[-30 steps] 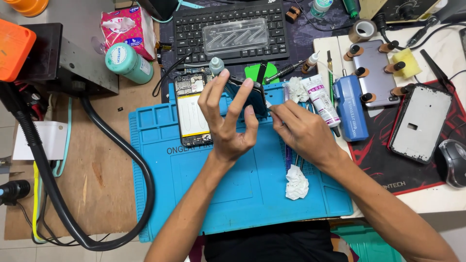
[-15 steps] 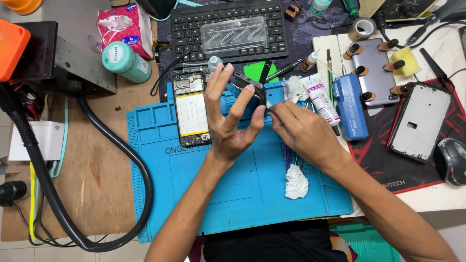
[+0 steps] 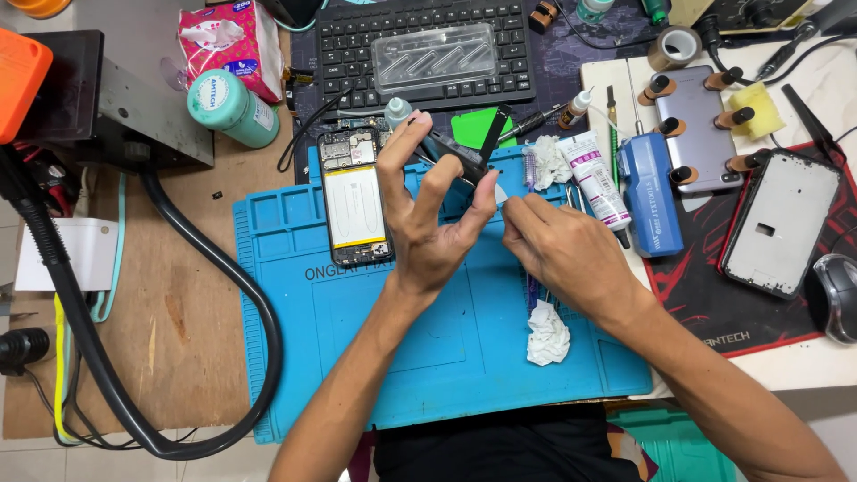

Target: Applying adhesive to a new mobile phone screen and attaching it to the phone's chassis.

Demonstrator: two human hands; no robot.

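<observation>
My left hand (image 3: 428, 214) is raised over the blue work mat (image 3: 357, 357), fingers spread, pinching a small dark flat part (image 3: 455, 153) between thumb and fingertips. My right hand (image 3: 562, 250) is closed beside it, its fingertips touching the part's lower end with a small white bit; whatever it pinches is mostly hidden. An opened phone body (image 3: 354, 196) with a yellow-white battery lies on the mat just left of my left hand.
A crumpled white wipe (image 3: 547, 335) lies on the mat. A keyboard (image 3: 420, 45) is behind. A blue box (image 3: 649, 192), glue tube (image 3: 596, 178), clamped phone (image 3: 701, 129) and phone frame (image 3: 777, 223) sit right. A black hose (image 3: 223, 295) curves left, near a teal bottle (image 3: 230, 107).
Both hands stay together over the mat. My left fingers have shifted slightly on the dark part, and the right fingertips have stayed at its lower end.
</observation>
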